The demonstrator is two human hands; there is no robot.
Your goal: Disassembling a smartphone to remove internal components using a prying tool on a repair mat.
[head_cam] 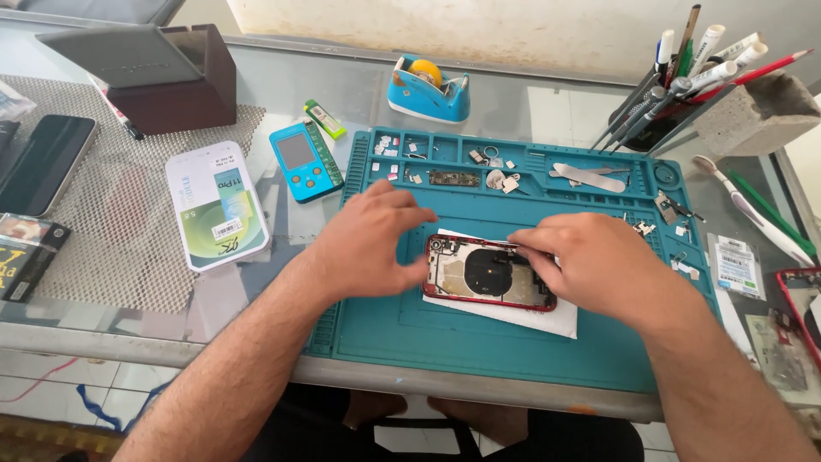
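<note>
Opened red phone housing [487,274] lies on white paper [547,315] on the teal repair mat [479,342]. Left hand [368,244] steadies its left end, fingers loosely spread; right hand [590,261] pinches something at the top edge, can't tell what. Looks light, rigid, fragile inside, so the frame edges seem the safest grip. Tiny screws [393,150] sit in the far trays.

White rounded-corner phone-case package [217,205] with green artwork, left of teal mat. Beside it, small blue tester [305,160] with grey screen. Dark phone screen [44,164] far left. Black-and-yellow box [24,254] at left edge. Clear labelled sachet [736,266], right side.
</note>
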